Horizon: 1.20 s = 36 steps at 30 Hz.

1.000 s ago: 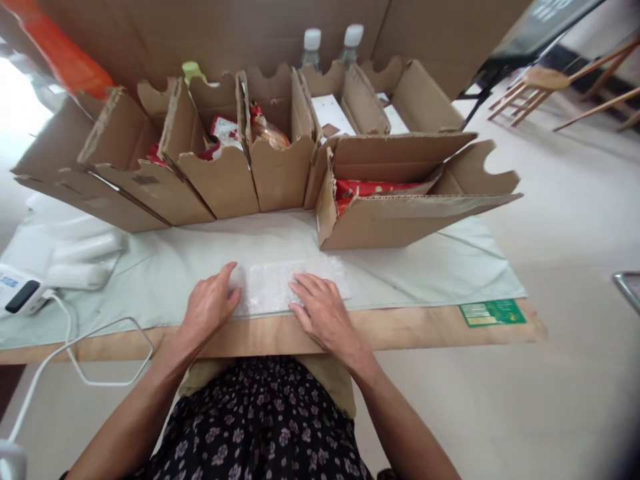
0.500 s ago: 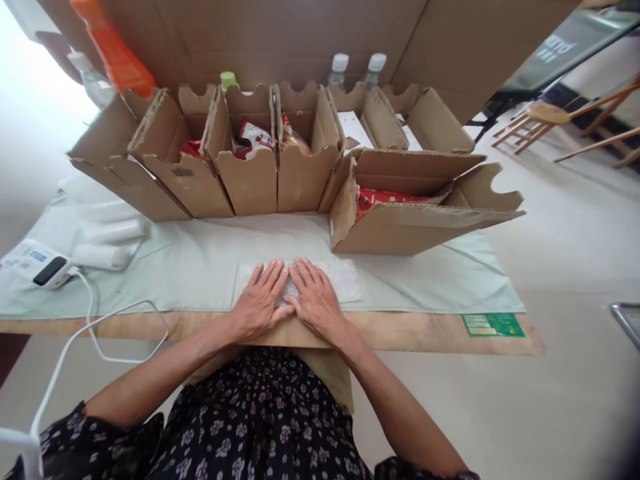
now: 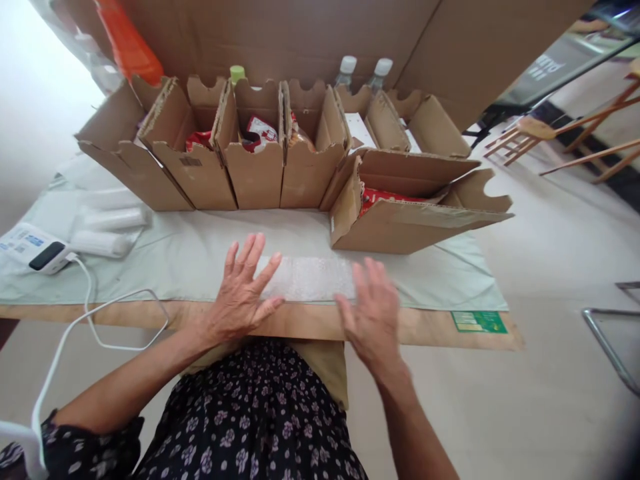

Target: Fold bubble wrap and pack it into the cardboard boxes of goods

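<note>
A flat sheet of white bubble wrap point(image 3: 313, 278) lies on the pale green cloth point(image 3: 200, 253) near the table's front edge. My left hand point(image 3: 242, 293) rests flat on the sheet's left end, fingers spread. My right hand point(image 3: 373, 313) hovers just off the sheet's right end, fingers apart and slightly blurred, holding nothing.
A row of open cardboard boxes point(image 3: 250, 160) with snack packets stands behind the cloth. A larger open box point(image 3: 410, 213) sits at right. Bottles point(image 3: 364, 72) stand at the back. A white device point(image 3: 33, 248) with a cable point(image 3: 115, 313) and white rolls point(image 3: 113, 227) lie at left.
Both hands were side by side, pressed on the middle of the bubble wrap. They have slid apart: the left stays on the left end, the right has lifted off to the right.
</note>
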Each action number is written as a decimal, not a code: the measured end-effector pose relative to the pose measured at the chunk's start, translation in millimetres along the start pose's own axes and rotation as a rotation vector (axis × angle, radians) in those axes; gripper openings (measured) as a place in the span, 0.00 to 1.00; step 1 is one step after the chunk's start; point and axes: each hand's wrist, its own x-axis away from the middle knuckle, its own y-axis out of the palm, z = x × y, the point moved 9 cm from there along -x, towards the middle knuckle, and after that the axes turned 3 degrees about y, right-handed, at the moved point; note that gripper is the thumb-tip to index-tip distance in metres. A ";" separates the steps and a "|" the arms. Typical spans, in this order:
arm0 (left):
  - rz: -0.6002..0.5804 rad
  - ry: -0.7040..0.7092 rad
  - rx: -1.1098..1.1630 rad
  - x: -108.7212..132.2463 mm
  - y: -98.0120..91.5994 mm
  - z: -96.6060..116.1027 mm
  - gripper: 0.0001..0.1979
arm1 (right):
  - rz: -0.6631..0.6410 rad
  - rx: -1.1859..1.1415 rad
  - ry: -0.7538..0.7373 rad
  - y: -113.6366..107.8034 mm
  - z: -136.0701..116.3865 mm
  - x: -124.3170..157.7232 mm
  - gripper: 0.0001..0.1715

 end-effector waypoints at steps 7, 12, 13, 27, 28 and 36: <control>-0.402 0.033 -0.048 7.2 79.5 5.2 0.38 | -0.289 -0.086 -0.213 81.4 -78.4 -23.6 0.33; -0.449 0.028 -0.112 19.8 82.0 -6.8 0.37 | -0.213 -0.047 -0.158 73.1 -32.8 6.5 0.35; -0.446 0.022 -0.118 20.1 79.8 -6.7 0.37 | -0.197 -0.042 -0.141 69.0 -25.9 11.0 0.36; -0.387 0.010 -0.068 19.3 71.1 -2.1 0.35 | -0.101 -0.102 -0.095 57.1 -12.4 19.7 0.35; -0.377 0.005 -0.057 19.3 70.4 -2.5 0.34 | -0.097 -0.102 -0.106 56.4 -13.5 20.3 0.35; -0.421 -0.009 -0.088 20.7 69.7 -0.4 0.33 | 0.002 -0.076 -0.034 50.3 -7.5 21.5 0.33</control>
